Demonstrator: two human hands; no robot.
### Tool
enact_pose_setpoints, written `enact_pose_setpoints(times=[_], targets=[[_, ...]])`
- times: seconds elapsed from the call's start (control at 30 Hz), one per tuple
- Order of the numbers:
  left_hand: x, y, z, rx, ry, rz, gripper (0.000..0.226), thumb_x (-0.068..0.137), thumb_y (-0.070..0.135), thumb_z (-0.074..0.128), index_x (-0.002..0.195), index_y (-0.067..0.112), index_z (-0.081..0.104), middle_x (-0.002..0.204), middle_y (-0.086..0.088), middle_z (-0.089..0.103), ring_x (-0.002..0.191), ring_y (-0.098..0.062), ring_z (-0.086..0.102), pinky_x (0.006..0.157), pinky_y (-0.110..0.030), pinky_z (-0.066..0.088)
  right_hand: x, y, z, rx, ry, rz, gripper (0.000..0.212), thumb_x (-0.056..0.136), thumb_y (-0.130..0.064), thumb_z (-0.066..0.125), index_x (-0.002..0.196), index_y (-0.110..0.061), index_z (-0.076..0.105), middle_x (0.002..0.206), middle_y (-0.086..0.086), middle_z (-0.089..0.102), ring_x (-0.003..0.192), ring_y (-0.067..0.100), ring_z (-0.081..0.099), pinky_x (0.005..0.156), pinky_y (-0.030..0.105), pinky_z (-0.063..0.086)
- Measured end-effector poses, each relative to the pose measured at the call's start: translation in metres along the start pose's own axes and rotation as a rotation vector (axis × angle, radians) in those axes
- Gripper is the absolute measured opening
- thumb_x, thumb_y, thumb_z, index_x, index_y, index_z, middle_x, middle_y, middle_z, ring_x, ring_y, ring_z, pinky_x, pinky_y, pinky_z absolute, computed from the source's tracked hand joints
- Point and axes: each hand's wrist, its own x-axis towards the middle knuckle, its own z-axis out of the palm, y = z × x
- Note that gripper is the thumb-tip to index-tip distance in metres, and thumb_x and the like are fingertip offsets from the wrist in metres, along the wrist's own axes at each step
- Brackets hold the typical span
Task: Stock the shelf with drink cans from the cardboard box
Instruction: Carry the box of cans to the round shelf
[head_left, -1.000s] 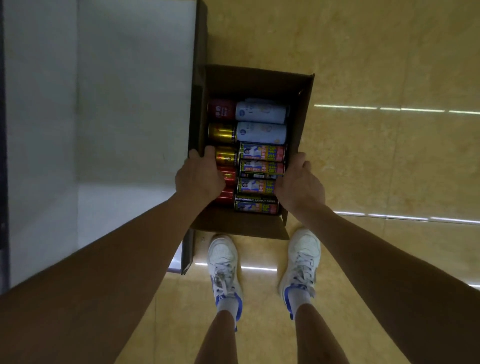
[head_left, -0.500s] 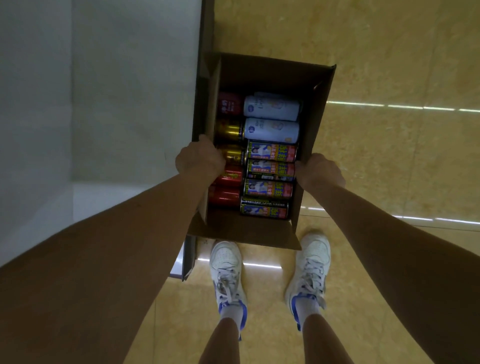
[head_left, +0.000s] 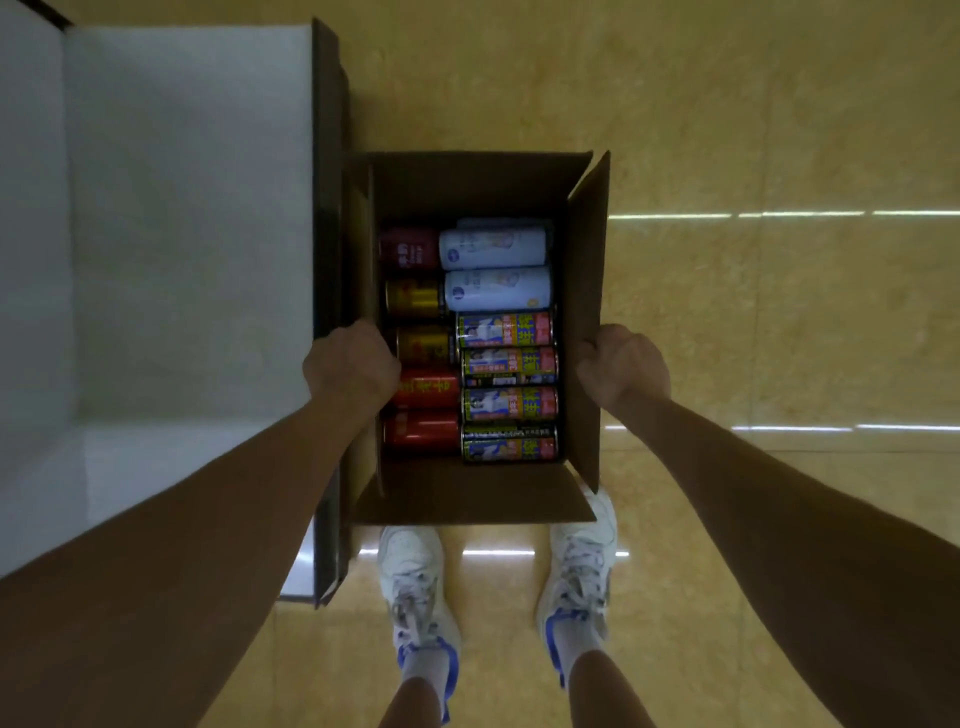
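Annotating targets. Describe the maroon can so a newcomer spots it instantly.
Find the cardboard box gripped by the left hand and right hand. Cans lie in two columns; take the left one, by the white shelf. The maroon can is farthest from the feet, beyond two gold cans, the only dull dark-red one.

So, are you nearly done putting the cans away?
Not nearly. Done: nothing stocked shows on the part of the shelf in view. In hand: the left hand and right hand grip the cardboard box by its sides. Left: the drink cans lying inside all need shelving.
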Motion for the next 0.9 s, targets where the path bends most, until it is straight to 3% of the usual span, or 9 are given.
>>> enact_pose_setpoints(times=[0.13,0.2,0.27,0.33,0.67,0.77,0.9], targets=[[-0.008,0.036,-0.001,-0.002,-0.024,0.016,0.033,0.101,0.018,0.054,0.07,0.012,0.045,0.067,-0.001,0.046,0.06,-0.016,0.047,0.062,-0.035,0.041,0.006,0.031,-0.02,0.012,0.029,0.062,0.036,0.103,-0.029,0.042,0.115,-0.002,0.062,0.12,0.025,0.063,0.112,0.041,0.06,0.078,0.034,0.04],[-0.009,0.063,-0.001,0.012,-0.03,0.052,0.028,0.102,0.024,0.054,0.077,0.015,0.046,0.072,-0.001,0.049,0.064,-0.016,0.051,0.065,-0.035,0.046,0.008,0.048,-0.031,0.028,0.037,0.108,0.036,0.103,-0.029,0.043,0.117,-0.002,0.062,0.123,0.025,0.062,0.114,0.041,0.059,0.083,0.036,0.043],[-0.007,0.089,0.0,-0.006,-0.056,0.088,0.015,0.103,0.027,0.052,0.096,0.014,0.055,0.085,-0.004,0.059,0.078,-0.021,0.06,0.07,-0.036,0.052,0.012,0.066,-0.042,0.033,0.042,0.151,0.036,0.104,-0.03,0.043,0.119,-0.003,0.061,0.124,0.024,0.062,0.115,0.04,0.058,0.081,0.035,0.04],[-0.006,0.113,0.003,0.017,-0.081,0.112,0.018,0.104,0.027,0.05,0.108,0.013,0.059,0.1,-0.009,0.066,0.087,-0.023,0.062,0.075,-0.037,0.053,0.017,0.086,-0.05,0.026,0.047,0.176,0.036,0.104,-0.03,0.042,0.118,-0.003,0.061,0.123,0.024,0.062,0.115,0.04,0.058,0.08,0.035,0.038],[-0.016,0.17,0.019,0.153,-0.148,0.067,0.025,0.101,0.033,0.057,0.115,0.012,0.059,0.104,-0.007,0.066,0.084,-0.02,0.057,0.074,-0.033,0.051,0.034,0.13,-0.082,-0.077,-0.011,0.149,0.035,0.103,-0.033,0.044,0.12,-0.007,0.059,0.122,0.021,0.062,0.112,0.039,0.059,0.079,0.035,0.038],[-0.016,0.17,0.015,0.18,-0.171,0.055,0.031,0.1,0.036,0.058,0.12,0.012,0.057,0.1,-0.005,0.061,0.092,-0.022,0.062,0.081,-0.035,0.054,0.034,0.123,-0.082,-0.061,-0.03,0.147,0.032,0.102,-0.031,0.046,0.118,-0.008,0.06,0.119,0.019,0.064,0.109,0.038,0.061,0.078,0.034,0.039],[-0.012,0.171,0.008,0.215,-0.155,0.12,0.041,0.098,0.039,0.059,0.127,0.011,0.049,0.113,-0.009,0.064,0.1,-0.026,0.064,0.083,-0.036,0.055,0.032,0.122,-0.078,-0.043,-0.01,0.144,0.029,0.103,-0.03,0.043,0.12,-0.009,0.055,0.118,0.019,0.064,0.108,0.038,0.061,0.079,0.037,0.041]])
